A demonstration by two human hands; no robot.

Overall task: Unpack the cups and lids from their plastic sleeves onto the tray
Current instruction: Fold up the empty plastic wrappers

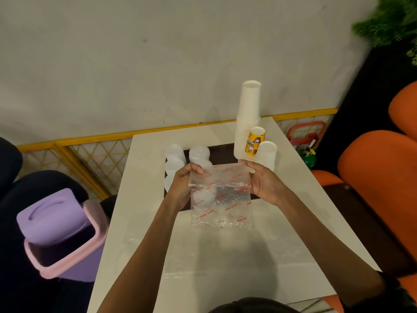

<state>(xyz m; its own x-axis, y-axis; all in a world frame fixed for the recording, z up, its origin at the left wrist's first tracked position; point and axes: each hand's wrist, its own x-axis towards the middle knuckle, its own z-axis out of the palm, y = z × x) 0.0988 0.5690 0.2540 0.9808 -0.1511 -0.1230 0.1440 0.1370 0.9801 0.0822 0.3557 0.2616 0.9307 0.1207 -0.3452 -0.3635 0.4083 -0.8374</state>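
Observation:
I hold a clear plastic sleeve (220,195) with red print stretched between both hands above the table. My left hand (184,186) pinches its left top corner, and my right hand (265,184) pinches the right top corner. The sleeve looks empty and hangs down flat. Behind it lies a dark tray (222,151). On the tray stands a tall stack of white cups (247,120), a yellow printed cup stack (255,143) and a short white cup stack (266,155). Stacks of translucent lids (198,154) stand at the tray's left end.
More translucent lids (173,163) sit on the white table (146,199) left of the tray. Another clear plastic sleeve (203,256) lies flat on the table near me. A purple bin (61,233) with a swing lid stands left of the table. Orange seats (372,177) are at the right.

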